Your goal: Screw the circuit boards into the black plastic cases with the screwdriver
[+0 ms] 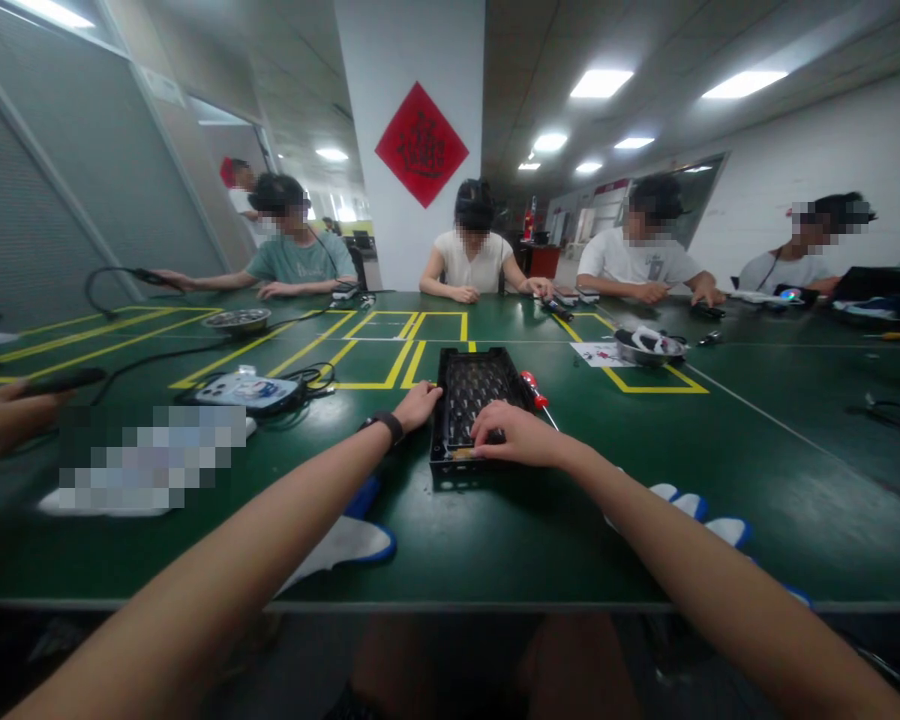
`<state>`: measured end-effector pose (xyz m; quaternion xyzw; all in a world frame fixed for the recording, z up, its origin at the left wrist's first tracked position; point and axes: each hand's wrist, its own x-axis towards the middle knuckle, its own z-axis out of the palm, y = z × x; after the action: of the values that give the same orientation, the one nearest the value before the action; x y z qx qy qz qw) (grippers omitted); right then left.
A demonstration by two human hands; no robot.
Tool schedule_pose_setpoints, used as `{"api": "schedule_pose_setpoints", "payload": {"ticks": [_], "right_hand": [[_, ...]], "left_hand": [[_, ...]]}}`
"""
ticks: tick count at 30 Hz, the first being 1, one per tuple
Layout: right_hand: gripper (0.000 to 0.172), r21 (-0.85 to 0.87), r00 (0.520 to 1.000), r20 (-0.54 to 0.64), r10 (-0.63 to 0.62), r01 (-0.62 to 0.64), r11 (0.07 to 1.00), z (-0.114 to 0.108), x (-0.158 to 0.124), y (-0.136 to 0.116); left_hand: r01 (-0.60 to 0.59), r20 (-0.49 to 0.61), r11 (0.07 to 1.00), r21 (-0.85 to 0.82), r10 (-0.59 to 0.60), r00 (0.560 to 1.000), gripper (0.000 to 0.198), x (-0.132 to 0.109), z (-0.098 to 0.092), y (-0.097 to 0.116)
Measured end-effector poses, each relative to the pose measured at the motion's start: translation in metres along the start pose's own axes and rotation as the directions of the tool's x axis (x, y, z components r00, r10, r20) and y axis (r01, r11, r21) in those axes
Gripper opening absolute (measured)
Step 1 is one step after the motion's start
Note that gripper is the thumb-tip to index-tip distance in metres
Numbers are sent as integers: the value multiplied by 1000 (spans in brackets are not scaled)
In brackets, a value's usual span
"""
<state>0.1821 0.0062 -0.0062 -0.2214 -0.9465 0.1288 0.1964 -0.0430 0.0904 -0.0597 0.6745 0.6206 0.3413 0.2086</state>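
Note:
A black open-topped case (436, 440) lies on the green table in front of me, its floor dark with a pattern of small light marks. My left hand (418, 404), with a black band on its wrist, grips the case's left wall. Over the case's near end is my right hand (516, 434), fingers bent down and pinched inside it; what they hold, if anything, is hidden. Close to the fingers shows a small yellowish strip (463, 453) at the near wall. Along the case's right side lies a screwdriver (534, 388) with a red and white handle.
White-and-blue gloves lie near the table's front edge, one glove (349, 550) under my left forearm, another glove (709, 515) beyond my right. A phone-like device (247, 390) with cables and a metal bowl (649, 347) stand farther off. Another person's hand (4, 425) enters at left; several people sit opposite.

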Motion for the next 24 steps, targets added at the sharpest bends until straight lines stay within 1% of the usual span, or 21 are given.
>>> {"api": "schedule_pose_setpoints", "payload": {"ticks": [3, 8, 11, 14, 16, 19, 21, 24], "right_hand": [[21, -33, 998, 66, 4, -1, 999, -3, 5, 1], [25, -78, 986, 165, 32, -19, 997, -17, 20, 2], [24, -46, 976, 215, 30, -21, 999, -23, 29, 6], [21, 28, 970, 243, 16, -24, 999, -23, 38, 11], [21, 71, 970, 242, -3, -15, 997, -21, 42, 14], [21, 97, 978, 209, -21, 1, 995, -17, 42, 15], [21, 81, 985, 168, -28, 15, 997, -15, 37, 14], [22, 36, 997, 73, -25, 23, 999, -13, 26, 13]], "left_hand": [[26, 13, 999, 35, -27, 1000, 37, 3, -4, 2], [91, -96, 989, 113, -80, 992, 42, 7, -1, 3], [105, -147, 983, 148, -83, 986, 42, 7, 0, 3], [78, -174, 988, 131, -55, 983, 39, 7, -1, 0], [54, -180, 994, 95, -36, 983, 37, 6, -2, -2], [6, -150, 999, 39, 0, 989, 38, 4, 0, -5], [-38, -126, 999, -16, 36, 991, 40, 2, 1, -5], [-87, -135, 992, -94, 74, 988, 41, -2, 1, -3]]}}
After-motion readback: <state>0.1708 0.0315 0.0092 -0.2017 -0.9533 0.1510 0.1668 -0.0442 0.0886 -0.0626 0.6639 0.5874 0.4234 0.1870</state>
